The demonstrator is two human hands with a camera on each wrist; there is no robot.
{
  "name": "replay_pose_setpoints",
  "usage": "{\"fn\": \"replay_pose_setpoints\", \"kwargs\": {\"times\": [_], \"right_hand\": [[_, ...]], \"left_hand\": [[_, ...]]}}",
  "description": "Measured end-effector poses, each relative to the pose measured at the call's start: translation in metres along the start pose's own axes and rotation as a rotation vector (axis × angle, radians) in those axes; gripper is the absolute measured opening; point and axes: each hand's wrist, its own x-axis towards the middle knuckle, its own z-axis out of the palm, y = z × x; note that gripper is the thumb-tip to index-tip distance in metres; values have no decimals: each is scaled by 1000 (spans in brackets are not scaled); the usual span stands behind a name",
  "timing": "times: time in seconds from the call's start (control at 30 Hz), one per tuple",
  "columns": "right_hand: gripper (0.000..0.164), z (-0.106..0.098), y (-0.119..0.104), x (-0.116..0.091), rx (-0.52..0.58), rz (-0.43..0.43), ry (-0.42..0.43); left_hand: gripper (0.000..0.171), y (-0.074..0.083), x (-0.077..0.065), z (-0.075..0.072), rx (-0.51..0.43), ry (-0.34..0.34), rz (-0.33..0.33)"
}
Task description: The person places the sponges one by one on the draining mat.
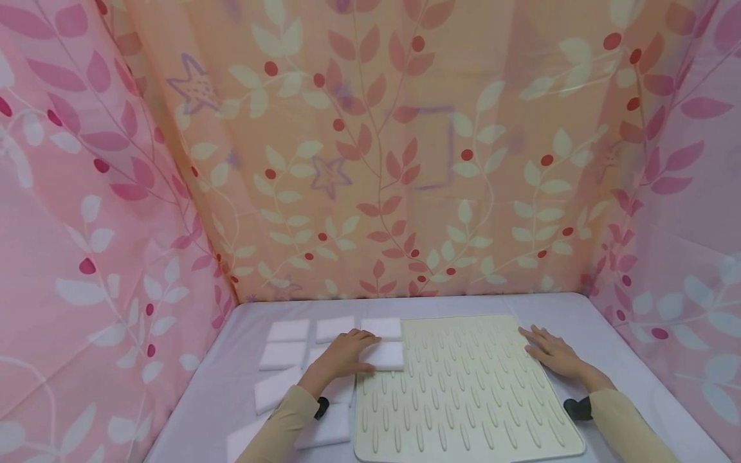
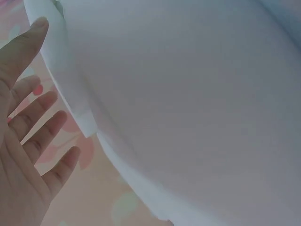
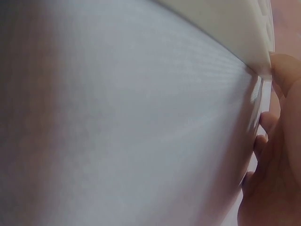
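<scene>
A cream mat (image 1: 457, 392) with rows of raised oval ridges lies on the table. At its far left corner are two white foam blocks, a nearer one (image 1: 386, 357) and a farther one (image 1: 381, 328). My left hand (image 1: 346, 355) reaches over the left side of these blocks, fingers toward the far one and thumb by the near one. In the left wrist view the left hand (image 2: 28, 127) has its fingers spread, nothing showing between them. My right hand (image 1: 552, 354) lies at the mat's right edge with fingers extended; its thumb (image 3: 284, 70) is right at the mat's rim (image 3: 225, 28).
Several more white foam blocks, among them one at the back (image 1: 288, 330) and one in front (image 1: 327, 427), lie left of the mat. A white cloth (image 1: 197, 392) covers the table. Patterned curtains (image 1: 370, 161) enclose the back and both sides.
</scene>
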Motion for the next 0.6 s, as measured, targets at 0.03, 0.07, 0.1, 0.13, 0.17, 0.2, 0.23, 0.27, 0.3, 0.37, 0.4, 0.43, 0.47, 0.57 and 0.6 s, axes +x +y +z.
{"fn": "replay_pose_setpoints", "kwargs": {"times": [0.03,0.07,0.1,0.13,0.17,0.2,0.23,0.27,0.3,0.37,0.4,0.43,0.47,0.57,0.6], "right_hand": [[62,0,0,0,4,-1,0],[61,0,0,0,6,0,1],[61,0,0,0,6,2,-1],[61,0,-1,0,5,-3,1],[61,0,-1,0,1,-8,2],[61,0,-1,0,2,-8,5],[60,-1,-1,0,0,-11,6],[60,-1,-2,0,-1,-12,7],[60,-2,-2,0,-4,-16,8],[60,-3,-3,0,-2,-18,10],[61,-3,-4,0,-1,-18,9],[60,-4,-4,0,-5,-21,8],[61,-4,-4,0,-4,-21,7],[61,-4,-5,0,-7,-19,6],[61,-4,-5,0,-9,-19,5]], "left_hand": [[67,-1,-1,-1,1,3,-4],[67,-2,-2,-1,2,5,-8],[66,-3,-4,-2,-2,10,-11],[66,-5,-6,-3,-7,17,-11],[65,-7,-7,-5,-13,27,-11],[64,-9,-10,-6,-20,36,-10],[63,-11,-12,-7,-27,45,-8],[63,-14,-14,-9,-38,56,-5],[62,-16,-17,-10,-46,66,-2],[62,-22,-21,-13,-60,85,-1],[61,-25,-24,-14,-68,91,-3],[61,-28,-26,-15,-77,98,-3],[61,-30,-29,-16,-88,102,-10],[61,-39,-36,-16,-99,109,-35],[60,-42,-39,-17,-107,111,-42]]}}
